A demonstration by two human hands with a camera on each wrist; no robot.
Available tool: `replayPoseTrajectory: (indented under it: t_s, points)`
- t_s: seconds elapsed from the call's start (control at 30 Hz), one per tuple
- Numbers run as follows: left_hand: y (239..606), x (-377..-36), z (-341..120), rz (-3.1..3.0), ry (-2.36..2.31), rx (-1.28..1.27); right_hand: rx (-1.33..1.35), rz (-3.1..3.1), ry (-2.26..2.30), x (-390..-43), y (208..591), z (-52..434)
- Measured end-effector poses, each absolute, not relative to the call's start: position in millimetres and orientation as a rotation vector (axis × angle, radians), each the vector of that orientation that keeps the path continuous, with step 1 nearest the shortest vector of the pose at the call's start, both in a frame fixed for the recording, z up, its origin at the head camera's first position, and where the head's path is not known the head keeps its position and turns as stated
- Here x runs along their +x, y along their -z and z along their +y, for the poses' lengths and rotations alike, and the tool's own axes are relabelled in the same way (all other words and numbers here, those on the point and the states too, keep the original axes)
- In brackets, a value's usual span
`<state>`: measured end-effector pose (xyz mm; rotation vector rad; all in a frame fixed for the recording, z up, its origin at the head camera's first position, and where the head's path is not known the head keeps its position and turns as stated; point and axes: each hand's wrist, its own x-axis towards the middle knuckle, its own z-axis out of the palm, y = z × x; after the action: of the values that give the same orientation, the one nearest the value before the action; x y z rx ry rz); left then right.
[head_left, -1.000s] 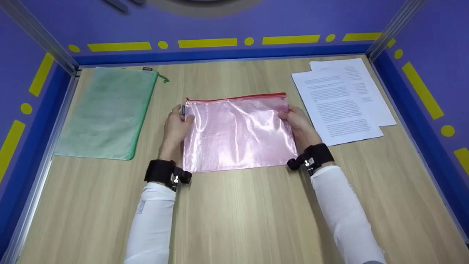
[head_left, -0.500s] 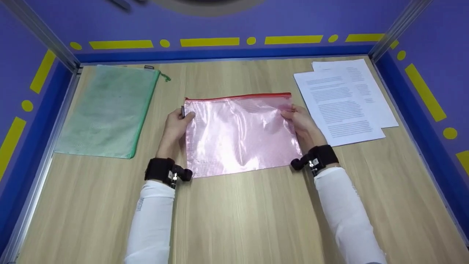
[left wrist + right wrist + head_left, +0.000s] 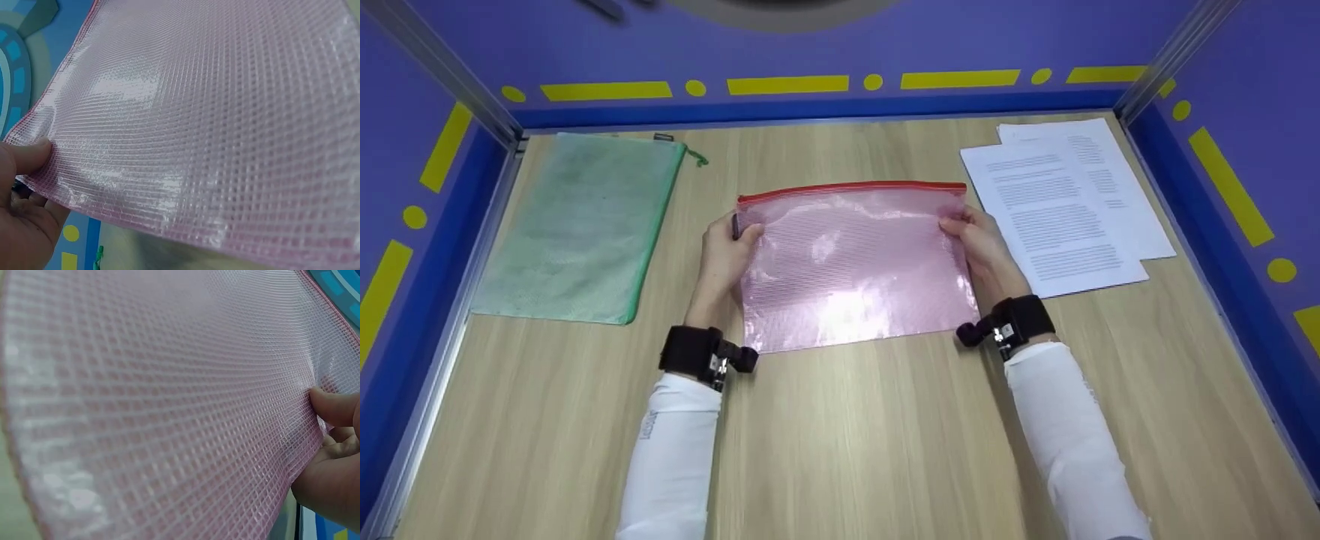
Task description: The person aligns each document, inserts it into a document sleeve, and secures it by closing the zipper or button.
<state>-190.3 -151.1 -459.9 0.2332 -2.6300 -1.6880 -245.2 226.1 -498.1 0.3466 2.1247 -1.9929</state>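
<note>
A pink translucent mesh zipper pouch [image 3: 855, 262] with a red zipper along its far edge is held up between both hands over the middle of the table. My left hand [image 3: 724, 255] pinches its left side near the zipper, thumb on top and fingers beneath. On the opposite side my right hand [image 3: 986, 251] pinches the pouch the same way. Both wrist views are mostly filled by the pouch's grid weave; the left thumb [image 3: 34, 156] and right thumb [image 3: 334, 406] press on its face. The fingers under the pouch are partly hidden.
A green mesh zipper pouch [image 3: 577, 232] lies at the left of the wooden table [image 3: 847, 442]. Printed paper sheets [image 3: 1054, 217] lie overlapped at the back right. Blue walls [image 3: 810, 52] with yellow marks enclose the back and sides.
The pouch has risen a little and its far zipper edge has tilted up, with its surface pulled flatter. My right hand has shifted slightly to the right. Both hands keep their hold.
</note>
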Motion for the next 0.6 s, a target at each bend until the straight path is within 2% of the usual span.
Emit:
replayPoseTrajectory:
  t_s: [0.37, 0.6]
  points:
    - [451, -182, -139, -2.443, 1.517, 0.139, 0.554, 2.094, 2.189, -237, 480, 214]
    - [449, -180, -129, -2.355, 1.416, 0.034, 0.500, 2.157, 2.233, -217, 468, 209]
